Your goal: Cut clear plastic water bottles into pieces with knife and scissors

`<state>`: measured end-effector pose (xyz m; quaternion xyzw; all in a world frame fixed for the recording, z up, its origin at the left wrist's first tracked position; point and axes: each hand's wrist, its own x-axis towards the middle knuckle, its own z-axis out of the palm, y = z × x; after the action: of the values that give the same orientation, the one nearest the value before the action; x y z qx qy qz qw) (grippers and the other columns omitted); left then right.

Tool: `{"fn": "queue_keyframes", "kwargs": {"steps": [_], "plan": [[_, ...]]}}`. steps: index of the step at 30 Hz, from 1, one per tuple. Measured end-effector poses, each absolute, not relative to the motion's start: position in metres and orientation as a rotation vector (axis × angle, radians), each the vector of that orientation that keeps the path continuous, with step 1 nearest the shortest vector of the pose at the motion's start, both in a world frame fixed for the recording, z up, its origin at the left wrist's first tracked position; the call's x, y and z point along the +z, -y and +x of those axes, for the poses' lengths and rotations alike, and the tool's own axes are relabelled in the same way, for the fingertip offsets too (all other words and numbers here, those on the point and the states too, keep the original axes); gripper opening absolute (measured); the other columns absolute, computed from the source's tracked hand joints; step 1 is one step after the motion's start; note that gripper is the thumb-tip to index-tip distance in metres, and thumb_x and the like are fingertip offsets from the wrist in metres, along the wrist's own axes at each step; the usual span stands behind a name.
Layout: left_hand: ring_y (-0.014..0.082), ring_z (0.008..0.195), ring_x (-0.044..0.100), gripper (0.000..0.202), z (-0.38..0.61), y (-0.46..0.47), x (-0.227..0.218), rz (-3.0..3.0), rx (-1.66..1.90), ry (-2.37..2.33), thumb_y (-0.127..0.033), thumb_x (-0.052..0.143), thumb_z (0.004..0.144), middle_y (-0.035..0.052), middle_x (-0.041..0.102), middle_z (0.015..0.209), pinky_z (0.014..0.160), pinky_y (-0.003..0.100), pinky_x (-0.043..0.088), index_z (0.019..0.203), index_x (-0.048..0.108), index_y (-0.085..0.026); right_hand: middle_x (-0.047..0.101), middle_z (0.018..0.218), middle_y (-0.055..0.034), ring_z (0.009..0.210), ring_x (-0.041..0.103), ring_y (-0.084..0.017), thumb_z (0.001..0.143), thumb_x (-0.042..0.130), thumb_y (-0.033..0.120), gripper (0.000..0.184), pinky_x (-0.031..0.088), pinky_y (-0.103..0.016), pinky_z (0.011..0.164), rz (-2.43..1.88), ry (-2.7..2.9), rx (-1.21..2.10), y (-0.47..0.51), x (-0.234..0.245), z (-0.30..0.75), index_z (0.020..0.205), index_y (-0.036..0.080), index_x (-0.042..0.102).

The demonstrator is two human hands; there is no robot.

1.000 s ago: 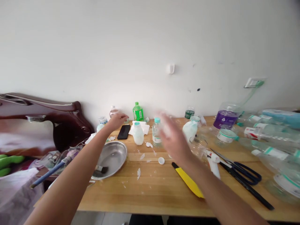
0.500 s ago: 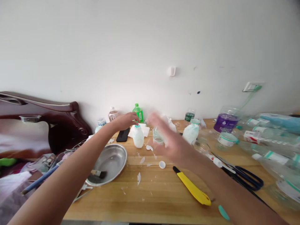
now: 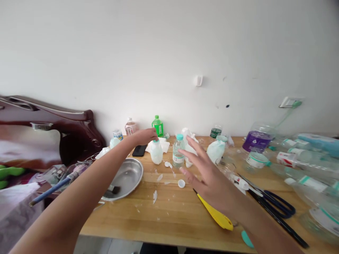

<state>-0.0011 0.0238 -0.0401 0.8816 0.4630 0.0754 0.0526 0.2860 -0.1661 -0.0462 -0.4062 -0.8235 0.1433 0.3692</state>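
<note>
A: What lies nearest on the wooden table (image 3: 132, 218)?

B: A yellow cutter (image 3: 215, 213), set aslant beside the right forearm. Near it the right hand (image 3: 205, 173) spreads its fingers wide, and a loose white cap (image 3: 181, 183) lies on the wood to their left.

A: And across from that?

B: A metal bowl (image 3: 129, 176) with a brush (image 3: 115, 190) resting inside, its left side hidden by the left forearm.

A: Where is the white-covered bottle (image 3: 156, 154)?

B: Farther back, beyond the bowl and to its right. It stands upright, long axis vertical, its teal-capped neck pointing straight up.

A: Who reaches for it?

B: The left hand (image 3: 147, 135), from above, fingers drawn narrow at the cap; whether they grip it, one cannot tell.

A: Anything in the way?

B: A clear bottle (image 3: 178, 155), also upright, stands between it and the right hand.

A: And behind?

B: White paper (image 3: 164, 146) lies just behind, a black phone (image 3: 139, 151) to the left. Farthest back, a green bottle (image 3: 158, 127) and a pinkish bottle (image 3: 130, 127) stand near the wall (image 3: 169, 63).
</note>
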Motion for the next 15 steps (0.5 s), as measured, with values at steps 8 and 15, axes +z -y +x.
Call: {"fn": "queue_keyframes", "kwargs": {"steps": [8,15], "plan": [[0.015,0.067,0.055,0.024,-0.006,-0.013,-0.045,2.534,0.473,-1.344,-0.034,0.06,0.08,0.0035,0.06,0.087,0.075,0.029,0.044,0.059,0.064,-0.021,0.029,0.16,-0.0043,0.144,0.032,-0.028,0.096,0.047,0.036,0.043,0.041,-0.053,0.111,-1.096,2.187,0.369,0.17,-0.078,0.294,0.139,0.033,0.049],[0.0157,0.071,0.051,0.028,-0.012,0.004,-0.041,2.009,1.129,-1.592,-0.033,0.062,0.078,0.0028,0.054,0.077,0.066,0.028,0.041,0.055,0.058,-0.019,0.003,0.163,0.0115,0.15,0.007,-0.028,0.096,0.043,0.028,0.066,0.022,-0.062,0.119,-0.957,1.598,-0.009,0.187,-0.067,0.299,0.152,0.047,0.014]]}}
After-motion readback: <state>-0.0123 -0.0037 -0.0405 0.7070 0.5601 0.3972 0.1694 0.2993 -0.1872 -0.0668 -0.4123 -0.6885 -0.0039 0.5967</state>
